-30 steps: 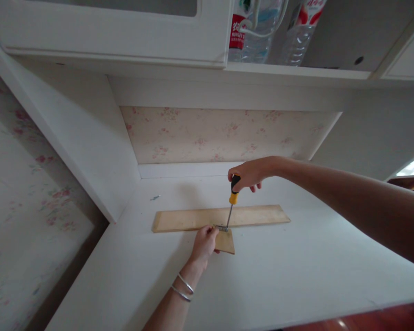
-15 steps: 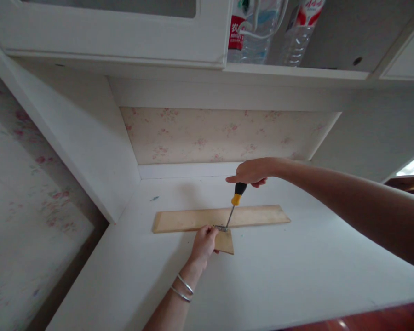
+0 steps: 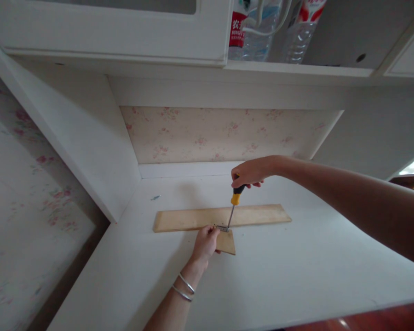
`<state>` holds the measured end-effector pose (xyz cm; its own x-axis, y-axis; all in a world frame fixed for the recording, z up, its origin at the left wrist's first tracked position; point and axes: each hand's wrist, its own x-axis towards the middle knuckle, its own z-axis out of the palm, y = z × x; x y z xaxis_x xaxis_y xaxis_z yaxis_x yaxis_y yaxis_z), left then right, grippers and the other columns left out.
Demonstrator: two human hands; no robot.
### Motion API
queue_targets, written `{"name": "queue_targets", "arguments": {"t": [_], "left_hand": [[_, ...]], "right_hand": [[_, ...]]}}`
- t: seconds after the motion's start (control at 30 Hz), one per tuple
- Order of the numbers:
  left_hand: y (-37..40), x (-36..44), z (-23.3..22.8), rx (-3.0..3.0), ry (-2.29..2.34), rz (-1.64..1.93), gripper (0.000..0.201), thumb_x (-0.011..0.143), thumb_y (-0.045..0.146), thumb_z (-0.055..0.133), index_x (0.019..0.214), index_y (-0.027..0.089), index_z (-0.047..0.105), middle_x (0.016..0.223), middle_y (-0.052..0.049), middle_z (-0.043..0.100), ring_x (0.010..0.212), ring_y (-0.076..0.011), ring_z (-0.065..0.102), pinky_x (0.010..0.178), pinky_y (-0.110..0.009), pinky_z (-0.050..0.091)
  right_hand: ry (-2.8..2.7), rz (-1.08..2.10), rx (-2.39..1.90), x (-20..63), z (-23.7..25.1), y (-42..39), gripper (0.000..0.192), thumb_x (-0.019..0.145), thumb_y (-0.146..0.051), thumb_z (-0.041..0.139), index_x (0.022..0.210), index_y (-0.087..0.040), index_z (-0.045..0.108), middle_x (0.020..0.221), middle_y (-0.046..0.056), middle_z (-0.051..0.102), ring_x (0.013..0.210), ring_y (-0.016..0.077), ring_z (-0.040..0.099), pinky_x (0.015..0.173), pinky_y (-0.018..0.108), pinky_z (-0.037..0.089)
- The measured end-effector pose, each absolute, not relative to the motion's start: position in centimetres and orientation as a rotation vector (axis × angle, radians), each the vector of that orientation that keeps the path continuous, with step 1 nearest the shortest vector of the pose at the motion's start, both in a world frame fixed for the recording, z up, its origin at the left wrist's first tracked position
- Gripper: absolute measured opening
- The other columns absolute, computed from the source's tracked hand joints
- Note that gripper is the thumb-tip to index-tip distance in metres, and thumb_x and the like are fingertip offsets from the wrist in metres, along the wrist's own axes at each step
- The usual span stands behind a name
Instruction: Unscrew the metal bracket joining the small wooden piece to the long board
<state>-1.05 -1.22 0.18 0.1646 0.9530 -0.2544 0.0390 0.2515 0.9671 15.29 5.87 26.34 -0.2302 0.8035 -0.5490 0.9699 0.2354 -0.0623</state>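
Screwdriver (image 3: 235, 199): tip down at the right end of the metal strip (image 3: 223, 228), shaft leaning, handle up and to the right. Whether the tip is seated in a screw cannot be told; too small. Right hand (image 3: 251, 171) grips the black part of the handle from above, fingers curled round it. Change: half a second earlier the index finger pointed out straight to the left, off the handle; now it is bent back against it. Against one second earlier, the handle leans a little further to the right.

Strip lies across the far edge of the small board (image 3: 227, 243), next to the near edge of the long board (image 3: 262, 214). Left hand (image 3: 206, 241) pinches the small board's left side, thumb above, other fingers partly hidden below; pose unchanged. Two bangles (image 3: 184, 287) on that wrist.

Long board lies flat on the white bench (image 3: 296, 271), unmoved. Beyond its left end, a small bluish piece (image 3: 155, 197), too small to identify, also unmoved. Above, bottles (image 3: 237, 30) stand in the cabinet (image 3: 124, 34).
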Motion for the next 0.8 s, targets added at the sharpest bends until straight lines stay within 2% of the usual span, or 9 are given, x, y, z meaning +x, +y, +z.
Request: {"name": "queue_targets", "arguments": {"t": [0.1, 0.2, 0.27, 0.37, 0.47, 0.57, 0.63, 0.73, 0.8], "left_hand": [[-1.21, -1.03, 0.18, 1.103, 1.21, 0.887, 0.02, 0.074, 0.035, 0.053, 0.069, 0.016, 0.055, 0.065, -0.001, 0.053, 0.058, -0.0145, 0.054, 0.036, -0.02, 0.04], [-1.12, -1.0, 0.14, 1.098, 1.202, 0.89, 0.018, 0.073, 0.033, 0.052, 0.07, 0.016, 0.055, 0.065, 0.0, 0.052, 0.057, -0.0142, 0.053, 0.036, -0.02, 0.04], [-1.02, -0.97, 0.01, 1.106, 1.197, 0.89, 0.018, 0.073, 0.034, 0.052, 0.07, 0.016, 0.054, 0.064, 0.0, 0.051, 0.056, -0.0142, 0.052, 0.035, -0.021, 0.039], [-0.88, -0.92, -0.28, 1.112, 1.213, 0.884, 0.02, 0.073, 0.035, 0.052, 0.07, 0.016, 0.054, 0.064, 0.0, 0.051, 0.057, -0.0146, 0.052, 0.036, -0.021, 0.04], [-0.85, -0.92, -0.42, 1.112, 1.219, 0.875, 0.021, 0.073, 0.036, 0.053, 0.072, 0.015, 0.056, 0.065, -0.001, 0.053, 0.058, -0.0148, 0.053, 0.036, -0.021, 0.04], [-0.94, -0.98, -0.33, 1.108, 1.197, 0.881, 0.021, 0.073, 0.036, 0.052, 0.071, 0.016, 0.055, 0.065, -0.001, 0.053, 0.058, -0.0143, 0.054, 0.037, -0.02, 0.04], [-1.01, -1.03, -0.26, 1.104, 1.192, 0.89, 0.02, 0.073, 0.036, 0.053, 0.07, 0.016, 0.055, 0.065, 0.0, 0.053, 0.058, -0.0139, 0.053, 0.037, -0.02, 0.039], [-1.06, -1.06, -0.2, 1.103, 1.207, 0.892, 0.02, 0.073, 0.035, 0.054, 0.07, 0.016, 0.056, 0.066, 0.0, 0.054, 0.058, -0.014, 0.053, 0.037, -0.02, 0.039], [-1.06, -1.07, -0.14, 1.099, 1.215, 0.887, 0.02, 0.073, 0.035, 0.054, 0.071, 0.016, 0.056, 0.066, 0.0, 0.054, 0.058, -0.0141, 0.053, 0.037, -0.02, 0.039]], "right_hand": [[2.101, -0.686, 1.627, 15.3, 26.33, 5.84, 0.052, 0.073, -0.046, 0.066, 0.115, -0.02, 0.051, 0.086, 0.006, 0.062, 0.063, 0.0166, 0.057, 0.051, 0.026, 0.041], [2.045, -0.473, 1.655, 15.2, 26.31, 5.86, 0.057, 0.081, -0.066, 0.044, 0.092, -0.013, 0.06, 0.071, 0.009, 0.06, 0.052, 0.0159, 0.052, 0.051, 0.031, 0.039], [2.054, -0.369, 1.659, 15.18, 26.29, 5.89, 0.059, 0.085, -0.065, 0.036, 0.082, -0.012, 0.061, 0.064, 0.009, 0.057, 0.049, 0.0149, 0.049, 0.051, 0.031, 0.037], [2.126, -0.509, 1.645, 15.26, 26.27, 5.84, 0.04, 0.079, -0.048, 0.056, 0.103, -0.017, 0.058, 0.073, 0.005, 0.059, 0.055, 0.0149, 0.052, 0.05, 0.027, 0.037], [2.105, -0.602, 1.643, 15.4, 26.25, 5.79, 0.052, 0.072, -0.048, 0.065, 0.114, -0.02, 0.051, 0.077, 0.004, 0.06, 0.055, 0.014, 0.052, 0.048, 0.026, 0.038], [2.047, -0.481, 1.683, 15.54, 26.18, 5.89, 0.057, 0.082, -0.066, 0.043, 0.092, -0.013, 0.059, 0.068, 0.007, 0.058, 0.045, 0.0121, 0.045, 0.047, 0.029, 0.037], [2.066, -0.437, 1.683, 15.61, 26.13, 5.96, 0.059, 0.086, -0.065, 0.035, 0.082, -0.012, 0.06, 0.066, 0.008, 0.057, 0.044, 0.012, 0.045, 0.047, 0.03, 0.037], [2.132, -0.524, 1.635, 15.53, 26.21, 5.86, 0.04, 0.081, -0.051, 0.054, 0.102, -0.017, 0.058, 0.07, 0.004, 0.059, 0.049, 0.0124, 0.048, 0.047, 0.027, 0.036], [2.113, -0.57, 1.635, 15.37, 26.35, 5.72, 0.045, 0.076, -0.048, 0.061, 0.11, -0.019, 0.055, 0.071, 0.003, 0.059, 0.052, 0.0132, 0.05, 0.049, 0.026, 0.037]]}}
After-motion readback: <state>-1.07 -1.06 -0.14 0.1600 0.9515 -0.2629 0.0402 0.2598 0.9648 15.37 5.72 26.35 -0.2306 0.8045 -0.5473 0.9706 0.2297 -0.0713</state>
